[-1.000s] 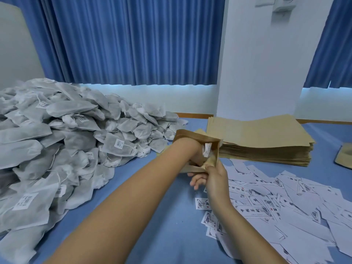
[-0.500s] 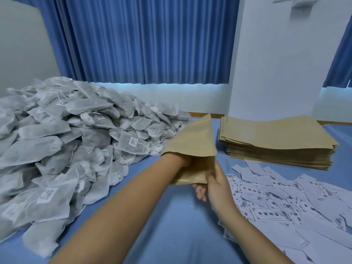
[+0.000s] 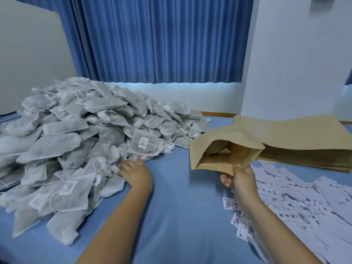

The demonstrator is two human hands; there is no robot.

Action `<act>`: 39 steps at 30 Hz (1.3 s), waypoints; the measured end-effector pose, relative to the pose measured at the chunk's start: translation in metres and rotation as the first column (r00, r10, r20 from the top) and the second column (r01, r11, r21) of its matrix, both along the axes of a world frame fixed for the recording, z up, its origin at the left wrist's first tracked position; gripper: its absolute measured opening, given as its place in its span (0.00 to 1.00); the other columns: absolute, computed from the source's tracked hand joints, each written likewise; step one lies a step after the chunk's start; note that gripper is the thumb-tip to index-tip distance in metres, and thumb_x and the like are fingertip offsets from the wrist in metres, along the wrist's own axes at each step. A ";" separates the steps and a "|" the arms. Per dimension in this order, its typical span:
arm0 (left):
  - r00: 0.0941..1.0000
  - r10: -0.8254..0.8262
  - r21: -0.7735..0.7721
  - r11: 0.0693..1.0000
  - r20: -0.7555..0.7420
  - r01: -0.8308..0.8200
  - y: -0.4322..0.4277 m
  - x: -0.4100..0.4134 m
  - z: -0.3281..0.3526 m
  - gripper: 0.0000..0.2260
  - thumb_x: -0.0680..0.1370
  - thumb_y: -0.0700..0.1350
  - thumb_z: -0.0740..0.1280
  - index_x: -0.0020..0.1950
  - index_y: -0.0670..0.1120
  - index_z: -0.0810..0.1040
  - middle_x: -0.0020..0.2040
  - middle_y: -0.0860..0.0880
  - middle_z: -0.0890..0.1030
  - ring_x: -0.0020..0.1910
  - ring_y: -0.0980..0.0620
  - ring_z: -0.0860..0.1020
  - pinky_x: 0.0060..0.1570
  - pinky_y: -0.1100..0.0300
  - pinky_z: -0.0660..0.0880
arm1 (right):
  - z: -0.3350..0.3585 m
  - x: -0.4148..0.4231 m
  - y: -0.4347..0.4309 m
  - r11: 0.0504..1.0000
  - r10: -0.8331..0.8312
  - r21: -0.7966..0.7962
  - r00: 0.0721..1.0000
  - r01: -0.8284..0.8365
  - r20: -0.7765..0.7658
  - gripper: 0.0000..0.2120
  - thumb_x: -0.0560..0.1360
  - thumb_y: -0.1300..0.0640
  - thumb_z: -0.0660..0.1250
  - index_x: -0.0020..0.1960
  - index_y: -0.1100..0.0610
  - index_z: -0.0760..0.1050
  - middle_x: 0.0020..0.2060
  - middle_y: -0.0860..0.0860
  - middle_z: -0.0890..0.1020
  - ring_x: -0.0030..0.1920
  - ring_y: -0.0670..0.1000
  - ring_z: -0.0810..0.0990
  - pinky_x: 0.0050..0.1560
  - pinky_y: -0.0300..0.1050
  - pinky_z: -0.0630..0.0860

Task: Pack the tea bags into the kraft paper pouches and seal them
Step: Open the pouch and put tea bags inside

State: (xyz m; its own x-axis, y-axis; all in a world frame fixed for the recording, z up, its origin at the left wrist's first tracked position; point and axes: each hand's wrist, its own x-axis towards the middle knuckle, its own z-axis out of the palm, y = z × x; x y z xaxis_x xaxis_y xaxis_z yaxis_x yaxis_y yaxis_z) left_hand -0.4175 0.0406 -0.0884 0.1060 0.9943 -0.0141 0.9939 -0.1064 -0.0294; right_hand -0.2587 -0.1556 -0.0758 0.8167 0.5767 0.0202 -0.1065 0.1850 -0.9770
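Observation:
A large heap of grey-white tea bags [image 3: 76,141] with paper tags covers the left of the blue table. My left hand [image 3: 134,173] lies at the heap's near right edge, its fingertips touching the tea bags and gripping none that I can see. My right hand [image 3: 240,180] pinches the lower corner of a kraft paper pouch [image 3: 211,149] and holds it above the table. The pouch's mouth gapes toward me, and a tea bag [image 3: 217,149] lies inside. The fingers under the pouch are partly hidden.
A flat stack of kraft pouches [image 3: 297,138] lies at the back right. Several white printed labels [image 3: 297,204] are scattered at the near right. The blue table cloth [image 3: 181,206] shows between my arms. A white pillar and blue curtains stand behind.
My left hand has come out of the pouch and moved left to the tea bag heap. The pouch, still in my right hand, now shows its open mouth.

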 end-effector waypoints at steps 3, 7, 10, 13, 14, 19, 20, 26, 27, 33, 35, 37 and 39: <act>0.996 -0.070 0.185 0.979 -0.055 0.079 0.004 0.005 -0.011 0.17 0.82 0.38 0.52 0.71 0.42 0.66 0.66 0.39 0.67 0.63 0.40 0.70 0.61 0.50 0.69 | -0.001 0.000 0.002 1.000 -0.016 0.016 1.000 0.017 -0.017 0.09 0.82 0.64 0.49 0.51 0.57 0.66 0.34 0.58 0.76 0.19 0.47 0.72 0.19 0.36 0.67; 0.911 -0.391 0.326 0.851 -0.132 0.412 -0.002 0.017 0.000 0.15 0.79 0.36 0.57 0.64 0.44 0.73 0.59 0.46 0.76 0.55 0.47 0.79 0.48 0.57 0.72 | -0.001 0.002 0.001 0.999 -0.036 0.019 0.999 0.037 -0.040 0.09 0.82 0.64 0.49 0.50 0.56 0.67 0.34 0.57 0.76 0.20 0.47 0.73 0.21 0.36 0.68; 0.742 -0.670 0.481 0.655 0.013 0.583 -0.013 0.027 0.007 0.12 0.77 0.37 0.61 0.60 0.41 0.74 0.54 0.43 0.77 0.45 0.41 0.79 0.36 0.54 0.65 | -0.001 0.004 -0.001 0.998 -0.057 0.021 0.996 0.058 -0.067 0.10 0.82 0.64 0.49 0.49 0.56 0.67 0.34 0.57 0.76 0.20 0.47 0.73 0.21 0.37 0.68; 0.594 -0.769 0.662 0.575 0.236 0.481 -0.011 0.033 0.007 0.18 0.74 0.44 0.69 0.63 0.40 0.74 0.49 0.40 0.73 0.34 0.40 0.76 0.28 0.55 0.66 | -0.001 0.005 -0.001 0.997 -0.076 0.003 0.993 0.077 -0.093 0.08 0.83 0.63 0.50 0.50 0.56 0.67 0.34 0.57 0.76 0.21 0.47 0.74 0.22 0.37 0.69; 0.565 -0.757 0.659 0.613 0.329 0.436 -0.008 0.035 0.006 0.25 0.74 0.47 0.71 0.69 0.42 0.70 0.52 0.41 0.71 0.34 0.42 0.75 0.28 0.54 0.70 | -0.001 0.006 -0.001 0.997 -0.080 0.006 0.992 0.080 -0.098 0.07 0.83 0.63 0.50 0.50 0.57 0.67 0.34 0.57 0.76 0.21 0.47 0.74 0.22 0.37 0.69; 0.492 -0.647 0.352 0.747 0.583 0.564 0.006 0.051 0.007 0.41 0.69 0.49 0.76 0.77 0.55 0.58 0.70 0.43 0.62 0.55 0.46 0.74 0.55 0.54 0.74 | 0.000 0.005 -0.001 0.999 -0.052 0.003 0.996 0.053 -0.072 0.08 0.83 0.63 0.49 0.49 0.57 0.66 0.35 0.59 0.75 0.19 0.47 0.72 0.21 0.37 0.68; 0.570 -0.640 0.219 0.741 0.515 0.634 0.008 0.057 0.006 0.37 0.71 0.51 0.74 0.76 0.57 0.61 0.70 0.45 0.65 0.60 0.46 0.73 0.58 0.54 0.73 | 0.000 0.004 -0.001 0.999 -0.039 0.000 0.997 0.039 -0.063 0.08 0.83 0.63 0.49 0.50 0.58 0.66 0.35 0.60 0.75 0.19 0.47 0.72 0.21 0.37 0.68; 0.779 -0.545 0.251 0.837 0.309 0.486 -0.006 0.079 -0.009 0.12 0.73 0.47 0.65 0.55 0.47 0.73 0.50 0.47 0.78 0.51 0.45 0.74 0.46 0.55 0.70 | 0.000 0.005 -0.004 0.998 -0.020 0.062 0.998 0.024 -0.065 0.09 0.83 0.64 0.49 0.52 0.59 0.67 0.35 0.59 0.76 0.21 0.48 0.74 0.22 0.37 0.70; 0.770 -0.560 0.341 0.819 0.304 0.461 -0.009 0.080 -0.013 0.10 0.72 0.47 0.65 0.52 0.47 0.73 0.47 0.48 0.78 0.51 0.45 0.73 0.47 0.54 0.67 | 0.000 0.006 -0.004 0.997 -0.024 0.074 0.998 0.028 -0.062 0.09 0.83 0.64 0.48 0.52 0.59 0.67 0.35 0.59 0.76 0.22 0.49 0.75 0.22 0.37 0.70; 0.167 -0.621 0.605 0.783 0.766 0.141 -0.035 0.056 -0.008 0.17 0.69 0.28 0.64 0.55 0.41 0.77 0.48 0.47 0.67 0.46 0.46 0.71 0.41 0.64 0.65 | 0.003 0.010 -0.003 0.993 -0.023 0.114 0.999 0.027 -0.037 0.08 0.84 0.62 0.49 0.56 0.61 0.66 0.38 0.59 0.78 0.23 0.50 0.77 0.22 0.38 0.73; 0.073 -0.731 0.721 0.682 0.679 0.120 -0.055 0.047 0.009 0.23 0.65 0.26 0.60 0.55 0.44 0.79 0.52 0.46 0.68 0.49 0.50 0.71 0.43 0.60 0.70 | 0.002 0.010 -0.001 0.992 -0.019 0.127 0.999 0.023 -0.037 0.09 0.84 0.63 0.48 0.58 0.61 0.65 0.38 0.59 0.78 0.23 0.51 0.78 0.22 0.38 0.73; 0.025 -0.901 0.885 0.431 0.433 0.177 -0.077 0.041 0.024 0.21 0.64 0.29 0.60 0.52 0.47 0.79 0.53 0.45 0.72 0.51 0.49 0.72 0.42 0.60 0.70 | 0.002 0.011 -0.001 0.992 -0.030 0.125 0.999 0.034 -0.031 0.09 0.84 0.63 0.48 0.59 0.62 0.65 0.38 0.59 0.78 0.23 0.51 0.78 0.22 0.39 0.73; -0.027 -0.989 0.968 0.134 0.143 0.213 -0.101 0.038 0.037 0.13 0.70 0.32 0.63 0.48 0.49 0.76 0.51 0.47 0.74 0.48 0.47 0.73 0.39 0.58 0.70 | 0.000 0.012 0.000 0.992 -0.044 0.120 0.998 0.048 -0.036 0.10 0.84 0.63 0.48 0.60 0.63 0.65 0.37 0.59 0.79 0.23 0.51 0.78 0.23 0.39 0.74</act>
